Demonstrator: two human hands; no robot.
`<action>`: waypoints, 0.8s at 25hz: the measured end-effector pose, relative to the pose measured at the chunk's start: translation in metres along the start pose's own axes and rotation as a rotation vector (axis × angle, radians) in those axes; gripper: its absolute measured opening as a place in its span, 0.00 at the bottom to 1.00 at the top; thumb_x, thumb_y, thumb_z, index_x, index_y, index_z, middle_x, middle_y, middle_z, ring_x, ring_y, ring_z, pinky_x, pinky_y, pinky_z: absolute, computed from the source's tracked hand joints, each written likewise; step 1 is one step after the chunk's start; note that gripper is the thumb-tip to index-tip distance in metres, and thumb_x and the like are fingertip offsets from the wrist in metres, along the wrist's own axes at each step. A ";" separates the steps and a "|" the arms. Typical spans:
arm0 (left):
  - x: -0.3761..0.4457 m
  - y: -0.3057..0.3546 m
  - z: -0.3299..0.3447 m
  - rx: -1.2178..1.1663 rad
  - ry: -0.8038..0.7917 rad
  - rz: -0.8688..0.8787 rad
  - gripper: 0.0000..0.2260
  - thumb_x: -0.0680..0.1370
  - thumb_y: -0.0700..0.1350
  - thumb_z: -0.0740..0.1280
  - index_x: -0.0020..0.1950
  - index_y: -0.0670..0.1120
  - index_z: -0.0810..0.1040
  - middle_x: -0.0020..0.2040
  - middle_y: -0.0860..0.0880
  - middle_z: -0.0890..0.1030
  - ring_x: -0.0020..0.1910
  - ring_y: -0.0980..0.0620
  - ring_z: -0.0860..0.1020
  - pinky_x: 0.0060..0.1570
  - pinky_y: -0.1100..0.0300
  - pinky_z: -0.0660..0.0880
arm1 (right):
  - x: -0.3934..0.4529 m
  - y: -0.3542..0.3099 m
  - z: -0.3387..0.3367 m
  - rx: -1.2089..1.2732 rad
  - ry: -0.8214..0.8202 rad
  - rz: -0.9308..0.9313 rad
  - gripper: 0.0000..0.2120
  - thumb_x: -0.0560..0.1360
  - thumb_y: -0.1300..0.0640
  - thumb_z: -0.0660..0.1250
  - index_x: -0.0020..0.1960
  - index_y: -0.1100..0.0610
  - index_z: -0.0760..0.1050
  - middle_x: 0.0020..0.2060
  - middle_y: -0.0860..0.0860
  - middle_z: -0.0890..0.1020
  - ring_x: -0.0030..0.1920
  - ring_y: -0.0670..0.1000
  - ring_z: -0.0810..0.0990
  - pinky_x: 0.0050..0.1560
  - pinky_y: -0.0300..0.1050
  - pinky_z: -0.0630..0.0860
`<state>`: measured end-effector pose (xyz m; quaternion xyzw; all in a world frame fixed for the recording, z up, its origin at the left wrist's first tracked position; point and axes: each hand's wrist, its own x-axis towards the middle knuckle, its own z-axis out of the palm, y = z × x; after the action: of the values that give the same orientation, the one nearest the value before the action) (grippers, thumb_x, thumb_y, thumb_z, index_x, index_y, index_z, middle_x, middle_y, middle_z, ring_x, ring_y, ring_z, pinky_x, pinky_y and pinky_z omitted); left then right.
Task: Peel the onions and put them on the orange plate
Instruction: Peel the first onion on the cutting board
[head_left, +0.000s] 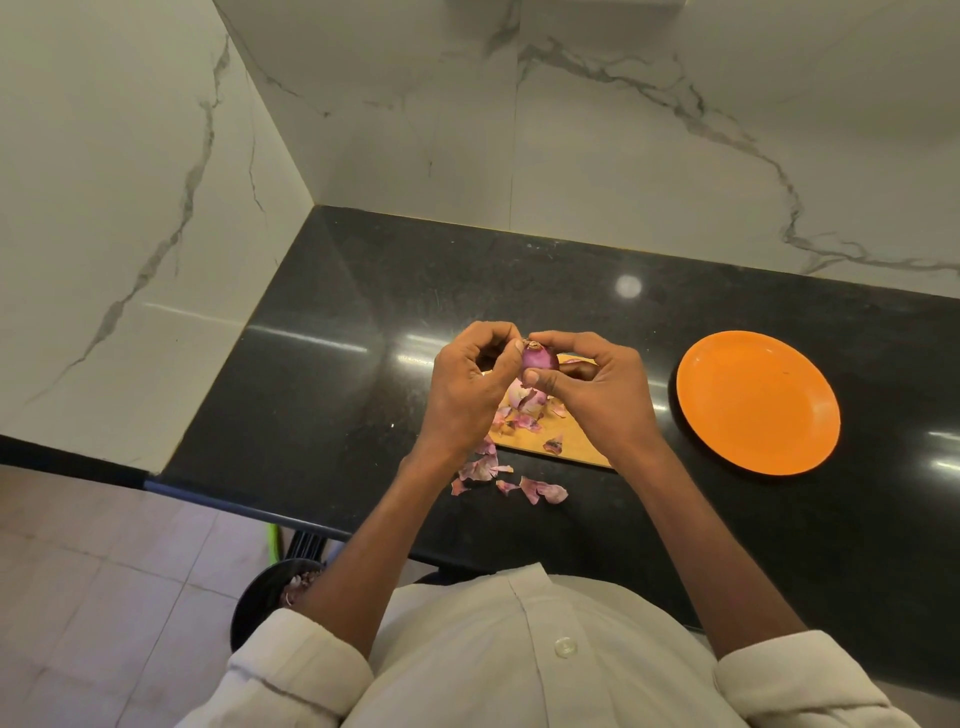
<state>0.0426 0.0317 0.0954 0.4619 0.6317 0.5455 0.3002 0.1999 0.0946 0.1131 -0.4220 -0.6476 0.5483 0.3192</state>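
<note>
Purple onion (539, 359) is gripped between the left hand (470, 387) and right hand (597, 387), fingers curled round it, above a wooden board (569, 441). Loose skins (540, 489) are scattered at 6 o'clock on the black desk (322, 374). An orange plate (758, 402) is seen at 3 o'clock, bare.

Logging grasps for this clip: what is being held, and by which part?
The right hand holds a purple onion, thumb on its near side, fingers over the top. The left hand pinches at its top end.
</note>
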 end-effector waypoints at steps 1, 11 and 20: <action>-0.001 0.001 0.000 -0.013 -0.005 0.000 0.05 0.86 0.41 0.66 0.57 0.43 0.82 0.48 0.46 0.83 0.47 0.50 0.83 0.46 0.59 0.80 | 0.000 0.000 0.002 -0.017 0.012 -0.010 0.19 0.73 0.62 0.80 0.63 0.53 0.84 0.58 0.47 0.85 0.56 0.48 0.86 0.55 0.50 0.85; -0.004 0.014 0.004 -0.240 0.098 -0.079 0.07 0.86 0.43 0.67 0.60 0.41 0.81 0.52 0.45 0.85 0.50 0.50 0.84 0.52 0.57 0.82 | -0.007 -0.002 0.012 0.181 0.146 0.007 0.19 0.78 0.67 0.73 0.65 0.53 0.81 0.63 0.49 0.83 0.59 0.47 0.85 0.57 0.47 0.85; -0.008 0.011 0.006 -0.165 0.143 -0.117 0.05 0.83 0.43 0.73 0.52 0.41 0.81 0.45 0.43 0.85 0.45 0.42 0.85 0.48 0.52 0.85 | -0.005 0.006 0.007 0.201 0.156 0.050 0.17 0.79 0.67 0.72 0.65 0.53 0.82 0.63 0.48 0.83 0.61 0.50 0.84 0.58 0.53 0.85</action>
<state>0.0538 0.0266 0.1039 0.3579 0.6303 0.6087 0.3227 0.1972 0.0876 0.1057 -0.4452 -0.5520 0.5836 0.3957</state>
